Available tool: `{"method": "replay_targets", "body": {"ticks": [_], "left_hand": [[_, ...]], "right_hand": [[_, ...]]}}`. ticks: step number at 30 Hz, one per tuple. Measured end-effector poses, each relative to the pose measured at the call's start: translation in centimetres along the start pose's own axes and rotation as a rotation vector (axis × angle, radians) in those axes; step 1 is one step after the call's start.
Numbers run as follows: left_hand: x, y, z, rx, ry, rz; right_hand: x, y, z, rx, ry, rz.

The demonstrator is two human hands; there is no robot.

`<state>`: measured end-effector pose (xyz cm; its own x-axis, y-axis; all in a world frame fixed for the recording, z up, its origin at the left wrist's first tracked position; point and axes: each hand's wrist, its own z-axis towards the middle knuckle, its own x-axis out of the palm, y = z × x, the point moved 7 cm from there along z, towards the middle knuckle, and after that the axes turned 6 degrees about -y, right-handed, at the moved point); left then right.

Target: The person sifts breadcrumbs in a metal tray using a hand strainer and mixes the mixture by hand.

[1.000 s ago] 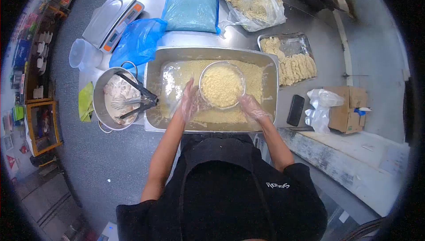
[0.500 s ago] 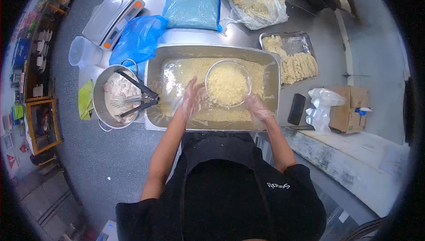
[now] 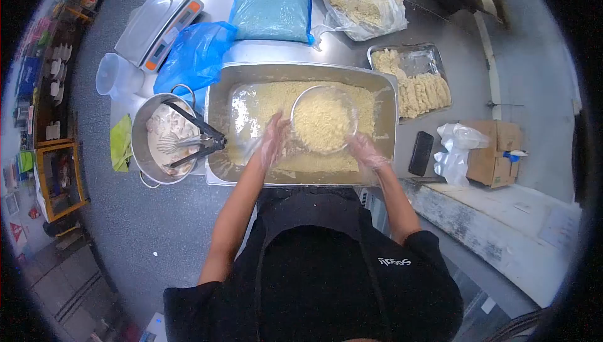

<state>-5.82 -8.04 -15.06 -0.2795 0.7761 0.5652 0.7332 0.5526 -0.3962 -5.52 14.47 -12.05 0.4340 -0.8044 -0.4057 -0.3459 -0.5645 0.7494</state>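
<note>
Right hand (image 3: 365, 151) is gripping the sieve (image 3: 323, 87) at its near-right rim, apparently sifting; left hand (image 3: 274, 140) is hovering loosely open, empty.

Kitchen, commercial-looking | 1 scale (image 3: 152, 18) | 1 whisk (image 3: 171, 144) in pot (image 3: 139, 147) | 1 sieve (image 3: 324, 87)

The sieve (image 3: 324, 116) shifted toward the right hand's (image 3: 367, 152) side, that hand travelling with it at the rim. The left hand (image 3: 274, 141) followed a little, drawing slightly nearer the sieve during the last half second.
</note>
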Motion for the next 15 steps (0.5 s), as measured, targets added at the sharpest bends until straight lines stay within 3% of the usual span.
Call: {"method": "replay_targets", "body": {"ticks": [1, 4, 7, 8, 10, 14, 15], "left_hand": [[-0.1, 0.0, -0.4, -0.042, -0.032, 0.013], [-0.3, -0.2, 1.1, 0.127, 0.03, -0.061], [-0.4, 0.1, 0.5, 0.026, -0.015, 0.029], [0.5, -0.1, -0.6, -0.039, 0.024, -0.009], [0.4, -0.4, -0.1, 0.092, 0.062, -0.003], [1.0, -1.5, -0.9, 0.186, 0.077, 0.118], [0.8, -1.1, -0.9, 0.121, 0.029, 0.125]], "right_hand": [[-0.4, -0.7, 0.8, -0.008, -0.044, 0.013], [1.0, 2.0, -0.9, -0.274, -0.043, -0.145], [0.1, 2.4, -1.0, -0.021, -0.004, 0.096], [-0.2, 2.3, -0.9, -0.007, -0.01, 0.03], [-0.3, 2.1, -0.8, 0.02, -0.015, -0.091], [0.6, 3.6, -2.3, -0.029, 0.024, -0.045], [-0.1, 3.3, -1.8, -0.009, -0.004, -0.019]]}}
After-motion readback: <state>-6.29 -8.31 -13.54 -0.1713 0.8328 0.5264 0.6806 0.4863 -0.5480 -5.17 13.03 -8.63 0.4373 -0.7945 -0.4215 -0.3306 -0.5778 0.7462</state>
